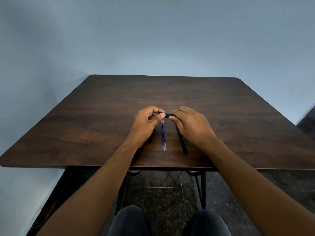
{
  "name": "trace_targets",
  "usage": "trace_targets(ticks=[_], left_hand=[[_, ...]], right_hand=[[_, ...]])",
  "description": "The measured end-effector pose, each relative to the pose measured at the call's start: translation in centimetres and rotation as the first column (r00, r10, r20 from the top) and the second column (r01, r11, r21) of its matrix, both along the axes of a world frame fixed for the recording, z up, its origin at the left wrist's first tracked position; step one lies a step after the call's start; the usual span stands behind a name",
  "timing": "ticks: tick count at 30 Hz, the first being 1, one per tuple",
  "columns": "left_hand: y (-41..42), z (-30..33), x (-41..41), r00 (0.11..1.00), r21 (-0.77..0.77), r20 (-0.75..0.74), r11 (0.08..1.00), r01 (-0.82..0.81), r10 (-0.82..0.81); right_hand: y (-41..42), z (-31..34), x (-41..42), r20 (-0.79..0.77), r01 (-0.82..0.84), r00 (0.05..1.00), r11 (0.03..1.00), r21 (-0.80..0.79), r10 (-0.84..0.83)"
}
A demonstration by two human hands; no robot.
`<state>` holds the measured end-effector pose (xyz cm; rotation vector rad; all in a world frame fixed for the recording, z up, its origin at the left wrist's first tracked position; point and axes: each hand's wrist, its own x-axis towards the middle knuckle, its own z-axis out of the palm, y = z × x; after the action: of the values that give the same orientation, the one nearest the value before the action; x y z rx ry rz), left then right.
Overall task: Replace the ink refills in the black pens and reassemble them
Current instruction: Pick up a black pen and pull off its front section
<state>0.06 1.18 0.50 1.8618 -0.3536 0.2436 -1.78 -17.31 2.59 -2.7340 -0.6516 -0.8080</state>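
A black pen (167,115) is held crosswise above the middle of a dark wooden table (102,120), gripped at both ends. The left hand (147,122) is curled round the pen's left end, with the thumb pressed against it near the tip of the forefinger. The right hand (190,125) is closed over the pen's right end, its thumb tip laid on the barrel. Only a short black stretch of the pen is seen between the two hands.

Below the left hand, blue refills (163,137) are laid side by side on the table, pointing towards the near edge, with their pale ends nearest the person. A second black pen (183,144) is laid on the table just to their right, partly hidden under the right hand. The table is set against a pale blue wall (153,40), and dark trousers (168,222) are seen at the bottom edge over a speckled tile floor
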Motion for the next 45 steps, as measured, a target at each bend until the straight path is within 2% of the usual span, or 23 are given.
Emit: trace_targets(ticks=[7,23,29,32,39,45], left_hand=[[-0.2,0.1,0.0,0.998,0.035,0.057,0.999,-0.039,0.037],[0.0,-0.1,0.2,0.997,0.068,0.077,0.998,-0.009,0.004],[0.2,0.3,0.1,0.996,-0.002,0.082,0.999,0.037,-0.037],[0.1,0.2,0.1,0.994,0.012,0.104,1.0,0.015,-0.016],[1.6,1.1,0.1,0.972,0.268,0.198,0.946,-0.18,0.129],[4.1,1.0,0.7,0.982,0.616,0.098,0.765,-0.188,0.162]], right_hand=[[-0.1,-1.2,-0.1,0.174,0.043,0.984,0.997,-0.063,-0.031],[-0.2,-2.1,0.2,0.214,0.018,0.977,1.0,-0.014,-0.014],[-0.9,-2.1,0.4,0.208,0.002,0.978,1.0,0.026,-0.007],[-0.8,-1.9,0.2,0.196,0.012,0.98,1.0,0.024,-0.016],[-0.7,-1.5,-0.3,0.13,0.05,0.989,0.983,0.176,-0.074],[-0.7,-1.3,-0.2,0.055,-0.037,0.998,0.97,0.239,0.024]])
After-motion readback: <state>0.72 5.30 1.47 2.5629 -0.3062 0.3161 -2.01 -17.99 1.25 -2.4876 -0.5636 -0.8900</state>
